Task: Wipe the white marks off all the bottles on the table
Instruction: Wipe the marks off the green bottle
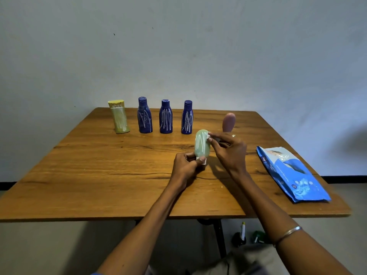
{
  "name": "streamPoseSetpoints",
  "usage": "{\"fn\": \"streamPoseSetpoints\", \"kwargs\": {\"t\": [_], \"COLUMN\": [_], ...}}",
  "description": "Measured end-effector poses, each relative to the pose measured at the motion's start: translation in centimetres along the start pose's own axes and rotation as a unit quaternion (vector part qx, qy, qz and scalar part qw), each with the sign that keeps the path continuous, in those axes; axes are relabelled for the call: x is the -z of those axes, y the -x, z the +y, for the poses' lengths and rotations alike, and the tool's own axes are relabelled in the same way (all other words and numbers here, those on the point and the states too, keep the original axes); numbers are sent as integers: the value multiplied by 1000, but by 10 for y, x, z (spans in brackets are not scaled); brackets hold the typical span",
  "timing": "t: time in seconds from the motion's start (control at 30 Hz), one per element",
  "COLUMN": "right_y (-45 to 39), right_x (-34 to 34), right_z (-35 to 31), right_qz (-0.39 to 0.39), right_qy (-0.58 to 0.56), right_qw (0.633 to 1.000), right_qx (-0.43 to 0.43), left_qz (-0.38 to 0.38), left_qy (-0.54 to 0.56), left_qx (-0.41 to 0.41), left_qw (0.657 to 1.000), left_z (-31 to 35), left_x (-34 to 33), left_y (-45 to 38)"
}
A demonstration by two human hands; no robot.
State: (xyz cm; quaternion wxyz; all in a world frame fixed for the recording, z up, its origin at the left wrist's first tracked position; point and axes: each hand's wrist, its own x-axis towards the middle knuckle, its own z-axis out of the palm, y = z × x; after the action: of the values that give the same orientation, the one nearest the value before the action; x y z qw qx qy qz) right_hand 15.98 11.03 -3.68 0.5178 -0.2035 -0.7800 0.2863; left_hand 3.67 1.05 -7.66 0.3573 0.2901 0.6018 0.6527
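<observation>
My left hand (186,165) grips the green bottle (202,143) by its base; my right fingers (213,138) pinch a wipe (209,137) at two o'clock. I should rub firmly downward over the scribbles.

The scene is dim and soft, with a cool bluish cast on the wall (198,46), brightest toward the far right. Light seems to fall from above and the left: the hands throw a dark shadow on the table (99,165) to the near right, and a broad vague shadow lies on the wall at the right edge. Faint sheen shows on the blue packet (292,173). Wide-angle distortion bows the table's near edge. Detail is smeared overall, and the floor under the table is murky
</observation>
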Motion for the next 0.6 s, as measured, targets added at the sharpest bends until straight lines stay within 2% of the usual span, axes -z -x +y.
{"fn": "streamPoseSetpoints", "kwargs": {"t": [0.2, 0.4, 0.6], "right_y": [-11, 30, 22], "right_x": [-7, -1, 6], "right_z": [-5, -5, -2], "right_qz": [16, -51, -50], "right_qy": [20, 44, 61], "right_qw": [999, 997, 997], "right_qx": [-20, -26, 4], "left_qz": [13, 21, 5], "left_qy": [17, 34, 11], "left_qx": [-4, -5, -23], "left_qw": [1000, 999, 1000], "left_z": [-1, 0, -2], "left_x": [0, 2, 0], "left_y": [0, -2, -2]}}
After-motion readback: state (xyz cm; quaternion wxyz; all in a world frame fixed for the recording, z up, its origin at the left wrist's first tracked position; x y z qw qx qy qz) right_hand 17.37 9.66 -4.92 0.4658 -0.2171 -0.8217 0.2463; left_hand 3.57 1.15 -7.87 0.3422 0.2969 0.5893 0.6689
